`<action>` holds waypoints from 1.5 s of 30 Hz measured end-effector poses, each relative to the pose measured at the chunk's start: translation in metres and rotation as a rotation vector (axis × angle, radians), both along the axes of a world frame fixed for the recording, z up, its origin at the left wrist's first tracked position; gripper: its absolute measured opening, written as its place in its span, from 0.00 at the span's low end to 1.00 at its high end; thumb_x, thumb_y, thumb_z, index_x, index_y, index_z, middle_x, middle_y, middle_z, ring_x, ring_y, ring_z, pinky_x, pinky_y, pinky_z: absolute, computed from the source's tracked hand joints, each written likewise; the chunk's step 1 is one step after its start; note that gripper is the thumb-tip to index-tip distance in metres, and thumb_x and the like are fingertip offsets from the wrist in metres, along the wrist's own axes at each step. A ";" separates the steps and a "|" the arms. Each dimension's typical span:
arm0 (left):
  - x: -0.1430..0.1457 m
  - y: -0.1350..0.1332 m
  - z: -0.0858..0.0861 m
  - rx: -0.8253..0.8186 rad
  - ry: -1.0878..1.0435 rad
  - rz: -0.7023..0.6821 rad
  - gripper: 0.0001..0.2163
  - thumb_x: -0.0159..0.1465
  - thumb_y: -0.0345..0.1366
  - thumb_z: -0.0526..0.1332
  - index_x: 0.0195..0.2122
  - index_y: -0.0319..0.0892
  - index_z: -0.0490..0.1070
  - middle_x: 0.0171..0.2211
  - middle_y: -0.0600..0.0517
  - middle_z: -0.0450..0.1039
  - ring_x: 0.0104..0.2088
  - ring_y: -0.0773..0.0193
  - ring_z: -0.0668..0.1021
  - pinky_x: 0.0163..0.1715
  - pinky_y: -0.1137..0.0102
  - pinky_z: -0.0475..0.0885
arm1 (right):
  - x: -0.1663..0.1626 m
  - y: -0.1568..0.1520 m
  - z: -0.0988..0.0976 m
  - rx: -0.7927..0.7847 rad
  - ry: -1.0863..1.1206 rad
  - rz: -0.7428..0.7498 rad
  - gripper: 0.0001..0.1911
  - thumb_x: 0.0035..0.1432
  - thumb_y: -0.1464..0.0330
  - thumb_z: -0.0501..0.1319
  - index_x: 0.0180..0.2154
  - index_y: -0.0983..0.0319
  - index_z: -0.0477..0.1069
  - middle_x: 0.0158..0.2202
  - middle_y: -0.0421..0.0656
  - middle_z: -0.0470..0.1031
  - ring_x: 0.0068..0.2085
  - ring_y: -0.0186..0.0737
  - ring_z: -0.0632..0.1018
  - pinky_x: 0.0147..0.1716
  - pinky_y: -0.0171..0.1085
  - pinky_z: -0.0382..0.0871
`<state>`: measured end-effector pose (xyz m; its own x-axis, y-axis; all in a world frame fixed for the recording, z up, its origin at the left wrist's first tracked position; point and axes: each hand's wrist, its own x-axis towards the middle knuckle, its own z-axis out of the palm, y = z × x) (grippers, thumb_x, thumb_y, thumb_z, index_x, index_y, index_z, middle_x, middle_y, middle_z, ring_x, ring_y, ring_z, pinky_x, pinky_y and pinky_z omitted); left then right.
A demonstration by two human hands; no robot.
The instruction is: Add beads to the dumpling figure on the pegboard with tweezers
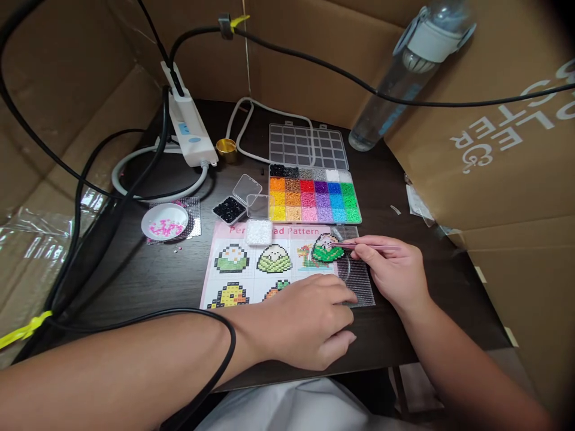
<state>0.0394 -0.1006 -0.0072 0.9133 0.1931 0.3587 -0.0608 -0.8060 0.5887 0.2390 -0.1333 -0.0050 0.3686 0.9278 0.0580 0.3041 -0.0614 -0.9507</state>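
Observation:
Pink tweezers are gripped in my right hand, its thumb and fingers closed round them. Their tips reach a bead piece of green, white and pink beads with a black outline. That piece is at the left part of a clear pegboard, which overlaps the printed bead pattern sheet. Palm down, my left hand rests across the sheet's lower right and the pegboard's near edge, fingers loosely bent and apart, holding nothing I can see. It hides part of the sheet.
Behind the sheet stands an open bead box with many colours. Small boxes of black beads and white beads sit left of it. A white dish, power strip, bottle and black cable surround the work.

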 end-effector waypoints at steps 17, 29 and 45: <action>0.000 0.001 -0.001 0.019 -0.004 -0.005 0.11 0.66 0.37 0.60 0.33 0.38 0.79 0.42 0.43 0.79 0.43 0.57 0.77 0.48 0.62 0.74 | -0.003 0.001 0.002 -0.021 -0.018 -0.017 0.06 0.56 0.65 0.70 0.34 0.60 0.83 0.36 0.46 0.85 0.32 0.40 0.84 0.36 0.39 0.83; 0.001 0.001 0.000 0.036 0.015 -0.008 0.13 0.66 0.38 0.58 0.33 0.37 0.80 0.44 0.43 0.79 0.43 0.56 0.78 0.49 0.62 0.74 | -0.001 0.000 0.002 -0.008 -0.009 0.006 0.04 0.56 0.66 0.69 0.34 0.59 0.84 0.35 0.45 0.85 0.32 0.39 0.84 0.35 0.37 0.83; 0.002 0.001 0.001 0.044 0.018 -0.006 0.12 0.66 0.37 0.59 0.32 0.37 0.80 0.42 0.43 0.79 0.41 0.56 0.78 0.48 0.62 0.75 | 0.002 0.000 -0.001 0.023 -0.034 0.020 0.05 0.57 0.70 0.69 0.34 0.56 0.84 0.34 0.40 0.85 0.30 0.33 0.83 0.33 0.29 0.80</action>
